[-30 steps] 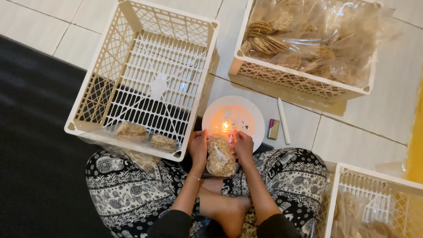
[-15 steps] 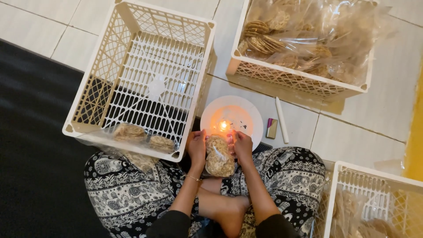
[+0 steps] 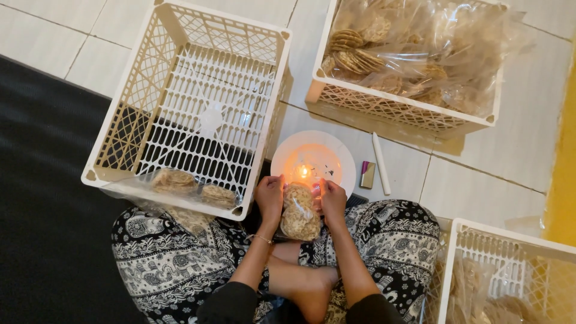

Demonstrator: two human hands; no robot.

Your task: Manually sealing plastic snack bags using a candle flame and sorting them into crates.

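My left hand and my right hand both grip a small clear bag of round brown crackers, one hand on each side. The bag's top edge sits right at a lit candle flame on a white plate in front of my crossed legs. I sit on the floor in patterned black-and-white trousers.
A white lattice crate stands at the left with two cracker bags at its near edge. A second crate at the back holds bagged crackers. A third crate is at the right. A lighter and a spare candle lie beside the plate.
The view has shifted slightly. My hands still hold the bag's top at the flame.
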